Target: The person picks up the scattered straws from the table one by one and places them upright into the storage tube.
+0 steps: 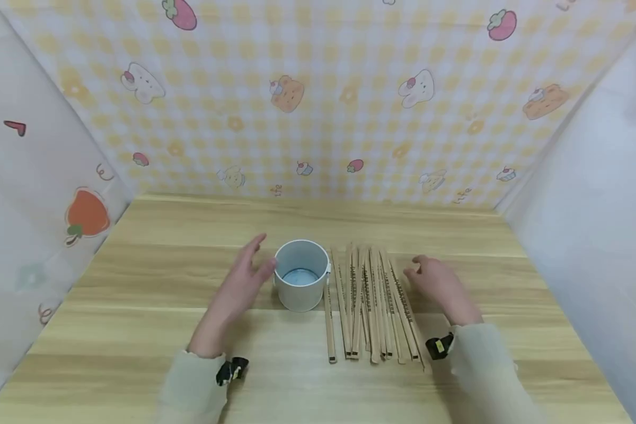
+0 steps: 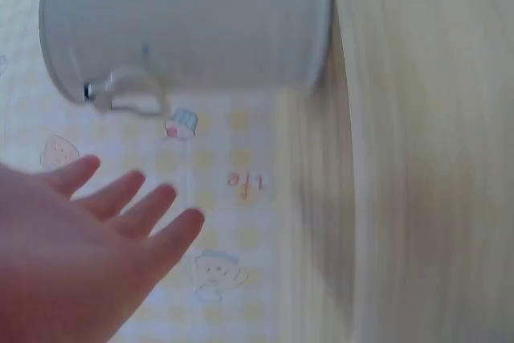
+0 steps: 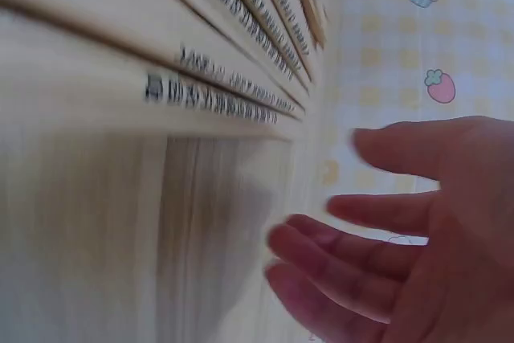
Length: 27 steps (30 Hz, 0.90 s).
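A small white metal bucket [image 1: 300,298] stands upright on the wooden table, nothing lying inside it. To its right several slim sticks in brown paper sleeves [image 1: 373,306] lie side by side in a loose fan, dark writing printed along them. My left hand [image 1: 238,285] is at the bucket's left side, its thumb close to the rim. In the left wrist view, its fingers extend loosely below the bucket's handle ear [image 2: 132,94]. Just right of the paper-sleeved sticks, my right hand [image 1: 440,282] hovers with relaxed, slightly bent fingers and holds nothing.
The light wooden table [image 1: 153,282] ends at the back against a yellow-checked cloth [image 1: 323,118]. White cloth walls [image 1: 32,194] border it on the left and right. A black strap with a small device [image 1: 439,346] is on each wrist.
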### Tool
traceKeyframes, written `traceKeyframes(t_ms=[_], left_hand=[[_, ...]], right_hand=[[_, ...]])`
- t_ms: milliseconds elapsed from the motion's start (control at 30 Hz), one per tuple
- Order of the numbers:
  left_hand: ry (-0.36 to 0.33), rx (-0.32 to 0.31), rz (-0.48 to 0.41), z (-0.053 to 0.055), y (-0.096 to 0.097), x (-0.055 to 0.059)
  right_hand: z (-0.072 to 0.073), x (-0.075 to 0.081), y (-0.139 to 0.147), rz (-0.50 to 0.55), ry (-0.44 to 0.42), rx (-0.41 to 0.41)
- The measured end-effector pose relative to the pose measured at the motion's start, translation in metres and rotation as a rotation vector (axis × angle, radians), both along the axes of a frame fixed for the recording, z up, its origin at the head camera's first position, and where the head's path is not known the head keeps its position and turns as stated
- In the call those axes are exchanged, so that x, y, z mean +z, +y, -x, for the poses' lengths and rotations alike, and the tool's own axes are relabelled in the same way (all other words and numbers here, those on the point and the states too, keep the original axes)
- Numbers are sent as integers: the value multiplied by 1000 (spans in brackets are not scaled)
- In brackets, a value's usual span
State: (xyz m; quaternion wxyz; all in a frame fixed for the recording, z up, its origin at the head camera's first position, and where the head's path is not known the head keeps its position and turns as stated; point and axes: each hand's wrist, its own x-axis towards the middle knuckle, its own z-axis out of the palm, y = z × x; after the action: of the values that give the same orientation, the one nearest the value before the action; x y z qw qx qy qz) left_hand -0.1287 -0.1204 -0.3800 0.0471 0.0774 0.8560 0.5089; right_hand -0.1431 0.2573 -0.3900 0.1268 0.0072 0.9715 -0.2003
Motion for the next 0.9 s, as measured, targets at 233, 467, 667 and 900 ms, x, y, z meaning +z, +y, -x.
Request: traceKeyframes(t_ms=[233, 467, 667, 900], left_hand=[[-36, -105, -223, 2, 11, -21], [-76, -127, -360, -3, 0, -39], [-94, -130, -429, -6, -7, -55], [-135, -99, -470, -1, -2, -62]], right_hand=[[-10, -11, -13, 62, -38, -42], [-7, -17, -29, 142, -89, -104], [1, -19, -39, 202, -108, -113], [12, -17, -39, 202, -74, -108]])
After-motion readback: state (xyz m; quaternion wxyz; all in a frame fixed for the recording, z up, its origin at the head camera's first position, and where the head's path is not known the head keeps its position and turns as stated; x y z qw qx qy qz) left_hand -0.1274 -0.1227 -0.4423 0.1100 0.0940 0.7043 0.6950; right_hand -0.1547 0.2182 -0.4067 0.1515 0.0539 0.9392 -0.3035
